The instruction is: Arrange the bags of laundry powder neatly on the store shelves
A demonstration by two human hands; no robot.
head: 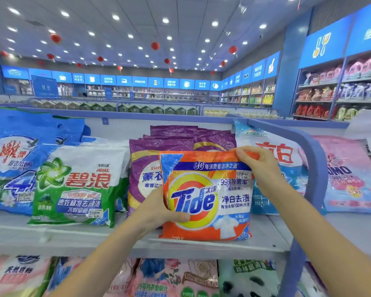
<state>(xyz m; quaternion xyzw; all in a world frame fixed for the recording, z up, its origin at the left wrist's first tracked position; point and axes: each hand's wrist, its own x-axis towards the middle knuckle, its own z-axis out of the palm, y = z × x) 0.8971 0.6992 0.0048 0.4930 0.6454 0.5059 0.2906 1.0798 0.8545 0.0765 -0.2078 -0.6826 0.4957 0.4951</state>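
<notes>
An orange Tide bag (210, 202) stands upright near the front of the top shelf (73, 234), in front of a row of purple bags (156, 151). My left hand (159, 209) grips its lower left edge, thumb across the front. My right hand (259, 166) pinches its top right corner. To the left stand a green and white Ariel bag (79, 185) and a blue and white bag (11, 159). A white and light blue bag (272, 151) leans behind my right hand.
A blue curved shelf-end rail (315, 166) rises right of the Tide bag, with a pink OMO bag (351, 174) beyond it. The lower shelf holds several pink, blue and green bags (174, 279). Far aisles and wall shelves (338, 93) fill the background.
</notes>
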